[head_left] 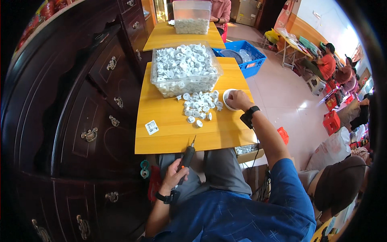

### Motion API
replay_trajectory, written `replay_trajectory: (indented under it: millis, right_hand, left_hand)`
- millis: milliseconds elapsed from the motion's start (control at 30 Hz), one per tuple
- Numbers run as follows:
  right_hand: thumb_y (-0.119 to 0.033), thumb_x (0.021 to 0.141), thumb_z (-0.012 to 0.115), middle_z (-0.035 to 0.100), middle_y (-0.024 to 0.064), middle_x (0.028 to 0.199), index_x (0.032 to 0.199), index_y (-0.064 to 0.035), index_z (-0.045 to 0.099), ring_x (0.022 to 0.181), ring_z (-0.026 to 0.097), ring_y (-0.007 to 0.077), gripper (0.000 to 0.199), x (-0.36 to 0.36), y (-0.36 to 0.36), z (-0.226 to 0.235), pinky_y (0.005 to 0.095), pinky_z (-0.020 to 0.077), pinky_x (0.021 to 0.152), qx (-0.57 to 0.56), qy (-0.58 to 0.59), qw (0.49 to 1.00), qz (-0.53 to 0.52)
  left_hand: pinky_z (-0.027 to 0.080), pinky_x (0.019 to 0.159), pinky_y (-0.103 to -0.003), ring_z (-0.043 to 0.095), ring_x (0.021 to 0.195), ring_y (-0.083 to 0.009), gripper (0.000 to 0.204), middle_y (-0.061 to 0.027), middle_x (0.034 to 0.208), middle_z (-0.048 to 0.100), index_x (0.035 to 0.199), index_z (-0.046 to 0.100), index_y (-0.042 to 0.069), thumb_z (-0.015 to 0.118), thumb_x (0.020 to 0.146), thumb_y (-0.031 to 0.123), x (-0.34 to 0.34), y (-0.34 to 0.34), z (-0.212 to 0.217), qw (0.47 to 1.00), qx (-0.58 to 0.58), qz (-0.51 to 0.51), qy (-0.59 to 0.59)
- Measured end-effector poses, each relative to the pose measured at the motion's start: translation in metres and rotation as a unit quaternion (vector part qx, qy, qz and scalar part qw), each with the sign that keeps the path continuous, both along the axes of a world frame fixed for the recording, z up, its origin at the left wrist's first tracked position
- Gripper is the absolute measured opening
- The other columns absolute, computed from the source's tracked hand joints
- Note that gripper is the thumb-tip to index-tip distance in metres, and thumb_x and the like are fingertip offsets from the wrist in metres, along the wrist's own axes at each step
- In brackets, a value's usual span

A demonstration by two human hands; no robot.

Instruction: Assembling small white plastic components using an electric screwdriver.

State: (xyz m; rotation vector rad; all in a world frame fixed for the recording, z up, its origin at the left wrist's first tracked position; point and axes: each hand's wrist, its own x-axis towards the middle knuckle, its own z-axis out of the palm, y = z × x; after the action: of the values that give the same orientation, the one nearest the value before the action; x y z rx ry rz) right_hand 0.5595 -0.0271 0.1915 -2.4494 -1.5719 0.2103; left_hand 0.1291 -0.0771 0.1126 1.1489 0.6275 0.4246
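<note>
My left hand (pixel 176 173) is wrapped round a black electric screwdriver (pixel 187 155) with an orange button. Its thin bit points up and away, just over the near edge of the yellow table. On the far right of the tabletop, my right hand (pixel 238 100) dips into a small white bowl (pixel 225 95); its fingertips are bent down inside, and what they hold, if anything, is hidden. Left of the bowl lies a loose pile of small white round plastic parts (pixel 197 105). Behind the pile, a large clear plastic bin (pixel 185 84) is heaped with the same parts.
Dark wooden drawers (pixel 96 117) line the left side. A square label (pixel 152 127) lies on the table's left. Beyond are a second clear bin (pixel 192 25) and a blue crate (pixel 252 64). A box of parts (pixel 249 153) sits below the right edge. Several people are seated to the right.
</note>
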Motion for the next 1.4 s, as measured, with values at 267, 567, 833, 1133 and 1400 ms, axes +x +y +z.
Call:
replay_trajectory:
  millis: [267,567,833,1133,1400]
  right_hand:
    - [-0.025,0.077,0.067,0.071,0.0143,0.088,0.084,-0.0132,0.072,0.084,0.068,0.0336,0.014,0.01,0.008,-0.021,0.0431,0.0549,0.074,0.017,-0.026,0.999,0.016]
    - [-0.026,0.076,0.071,0.071,0.0146,0.082,0.08,-0.0094,0.07,0.075,0.068,0.0322,0.017,0.007,0.004,-0.015,0.0424,0.0541,0.068,0.083,-0.005,0.996,0.005]
    - [-0.025,0.075,0.072,0.07,0.0161,0.078,0.082,-0.0058,0.069,0.073,0.068,0.0319,0.02,0.008,-0.002,-0.013,0.0407,0.054,0.068,0.12,0.04,0.992,-0.016]
    - [-0.013,0.09,0.065,0.07,0.006,0.085,0.093,-0.0038,0.064,0.069,0.065,0.0121,0.009,-0.006,-0.029,0.002,0.0261,0.0517,0.062,0.254,0.371,0.893,-0.025]
    - [-0.016,0.098,0.06,0.07,0.0055,0.092,0.096,-0.0061,0.062,0.075,0.066,0.0105,0.01,-0.08,-0.074,-0.013,0.0243,0.0541,0.067,0.184,0.662,0.726,0.018]
  left_hand:
    - [0.05,0.056,-0.023,0.059,0.06,-0.009,0.042,-0.0036,0.079,0.061,0.125,0.049,-0.002,0.065,0.092,0.018,0.001,0.002,-0.006,1.0,0.005,-0.004,-0.004]
    - [0.049,0.056,-0.023,0.06,0.06,-0.0094,0.045,-0.0042,0.078,0.061,0.126,0.048,-0.002,0.066,0.091,0.02,0.0,0.001,-0.007,1.0,0.002,0.015,-0.012]
    - [0.05,0.056,-0.023,0.059,0.06,-0.0092,0.047,-0.0036,0.078,0.06,0.127,0.047,-0.002,0.066,0.091,0.021,0.002,-0.001,-0.004,1.0,0.007,0.012,-0.004]
    - [0.049,0.056,-0.022,0.059,0.06,-0.0082,0.041,-0.0024,0.078,0.06,0.123,0.051,0.0,0.066,0.091,0.02,0.004,-0.003,0.001,1.0,0.02,0.013,0.003]
    - [0.048,0.056,-0.021,0.056,0.062,-0.0061,0.04,-0.0015,0.078,0.059,0.125,0.053,0.001,0.065,0.092,0.021,0.017,-0.011,0.04,0.998,0.055,-0.025,0.03]
